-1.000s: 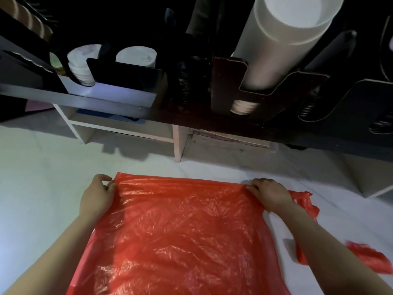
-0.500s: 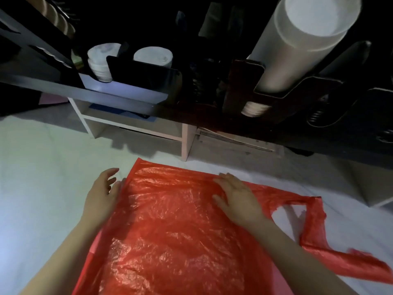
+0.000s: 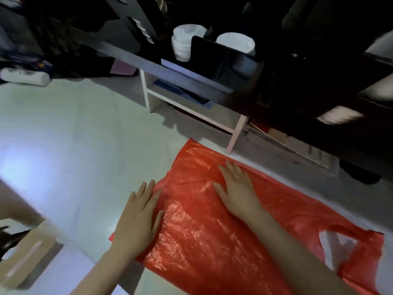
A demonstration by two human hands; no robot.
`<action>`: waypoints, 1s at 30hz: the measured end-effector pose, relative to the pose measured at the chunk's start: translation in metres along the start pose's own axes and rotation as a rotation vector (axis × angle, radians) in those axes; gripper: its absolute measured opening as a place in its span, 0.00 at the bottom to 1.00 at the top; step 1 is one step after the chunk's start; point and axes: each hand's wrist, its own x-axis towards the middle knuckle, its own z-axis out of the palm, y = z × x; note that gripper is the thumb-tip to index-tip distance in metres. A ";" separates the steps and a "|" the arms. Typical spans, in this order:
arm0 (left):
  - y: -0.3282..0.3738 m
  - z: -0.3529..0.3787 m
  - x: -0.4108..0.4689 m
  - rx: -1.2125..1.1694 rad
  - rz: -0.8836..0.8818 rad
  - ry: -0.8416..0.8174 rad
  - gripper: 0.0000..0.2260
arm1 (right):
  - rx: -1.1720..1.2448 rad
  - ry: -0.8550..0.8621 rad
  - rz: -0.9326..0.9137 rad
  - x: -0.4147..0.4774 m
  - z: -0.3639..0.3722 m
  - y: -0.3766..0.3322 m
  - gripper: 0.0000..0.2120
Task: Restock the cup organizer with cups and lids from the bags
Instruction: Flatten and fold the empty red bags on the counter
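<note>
A person's hands smooth an emptied red plastic bag (image 3: 212, 241) flat on a white surface (image 3: 74, 156) below the black cup organizer (image 3: 212, 58). A second ago both hands pinched the bag's far edge. Now neither grips it, and the head camera has swung left.

The left hand (image 3: 138, 218) lies palm down across the bag's left edge, half on plastic and half on the white surface, its fingers (image 3: 146, 190) straight and close together. The right hand (image 3: 236, 192) presses flat on the bag nearer the organizer, fingers (image 3: 234, 169) straight and slightly spread, forearm stretched over the plastic. One bag handle (image 3: 374, 248) trails at the right.

The bag looks empty, which suggests its stock is already out and it is being flattened for putting away. Two white stacks (image 3: 182, 42), either cups or lids, stand in the organizer's slots. A cardboard box (image 3: 27, 258) sits at lower left.
</note>
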 end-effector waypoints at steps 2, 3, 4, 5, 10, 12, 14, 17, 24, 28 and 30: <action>-0.001 0.000 -0.004 0.050 0.022 0.005 0.25 | 0.027 -0.011 -0.073 0.022 0.006 -0.025 0.29; -0.001 0.001 -0.006 0.071 0.034 0.002 0.26 | 0.039 -0.020 -0.102 0.034 0.010 -0.037 0.28; -0.001 0.004 -0.008 0.083 0.046 -0.004 0.27 | 0.054 -0.031 -0.123 0.046 0.013 -0.048 0.28; -0.001 0.007 -0.009 0.087 0.054 -0.015 0.27 | 0.068 -0.042 -0.136 0.057 0.017 -0.058 0.28; -0.002 0.013 -0.010 0.125 0.084 -0.046 0.24 | -0.046 -0.096 -0.111 0.090 0.043 -0.071 0.31; -0.003 0.012 -0.011 0.129 0.070 -0.049 0.24 | -0.097 -0.080 -0.080 0.095 0.050 -0.067 0.33; -0.001 0.012 -0.011 0.134 0.050 -0.040 0.24 | -0.111 -0.074 -0.052 0.101 0.052 -0.063 0.34; 0.000 0.015 -0.015 0.140 0.058 -0.043 0.24 | -0.122 -0.078 -0.032 0.106 0.052 -0.063 0.36; 0.000 0.021 -0.020 0.117 0.011 -0.088 0.25 | -0.106 -0.139 0.006 0.117 0.047 -0.064 0.37; -0.004 0.028 -0.017 0.088 -0.031 -0.080 0.29 | -0.125 -0.197 0.023 0.111 0.037 -0.067 0.37; -0.006 0.030 -0.015 0.092 -0.036 -0.075 0.30 | -0.127 -0.149 0.052 0.093 0.033 -0.073 0.38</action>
